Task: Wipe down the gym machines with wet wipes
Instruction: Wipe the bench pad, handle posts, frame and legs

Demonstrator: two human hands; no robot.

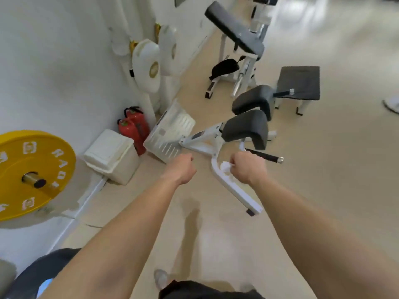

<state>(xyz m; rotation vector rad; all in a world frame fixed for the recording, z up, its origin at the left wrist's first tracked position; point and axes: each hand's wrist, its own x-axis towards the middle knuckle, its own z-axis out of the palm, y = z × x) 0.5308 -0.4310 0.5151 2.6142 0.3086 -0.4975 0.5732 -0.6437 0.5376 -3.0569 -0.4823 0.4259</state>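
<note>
Fingers of the left hand (182, 169) are curled tight into a fist that hangs over the floor (216, 244), just in front of the ribbed white foot plate (170, 134) of the back-extension bench (207, 141). To its right, the right hand (248, 167) has its fingers closed round a crumpled white wet wipe (225, 167), which sticks out on the thumb side and lies against the bench's curved white frame tube (232, 188). Along the floor's left edge, by the wall, a yellow weight plate (32, 173) sits on a bar end, then a white lidded bin (112, 156), then two red fire extinguishers (133, 128) just behind the foot plate. Two dark padded cushions (248, 128) rise from the bench beyond the right hand, and a black handle (264, 156) juts out just right of that hand's knuckles. Farther right stands a low dark-topped stool (299, 82).
</note>
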